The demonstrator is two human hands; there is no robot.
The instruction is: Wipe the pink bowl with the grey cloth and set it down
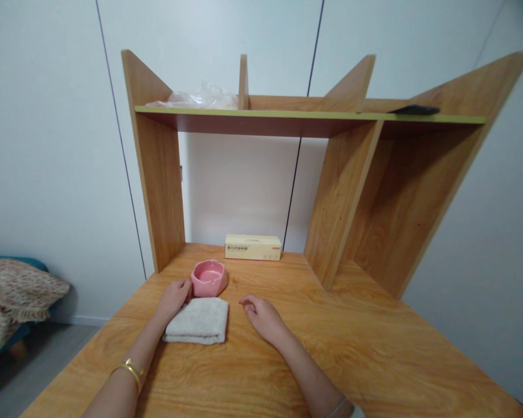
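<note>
One folded grey cloth (198,321) lies on the wooden desk (383,360), a pink bowl (209,284) just beyond it. At the cloth's far left corner, the left hand (175,297) is beside the bowl; whether it grips, I can't tell. Right of the cloth, the right hand (264,317) is loosely open.

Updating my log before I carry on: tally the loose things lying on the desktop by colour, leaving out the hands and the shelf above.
Pink: 1, the dish
Light grey: 1, the folded cloth
Cream: 1, the box
Total: 3
</note>
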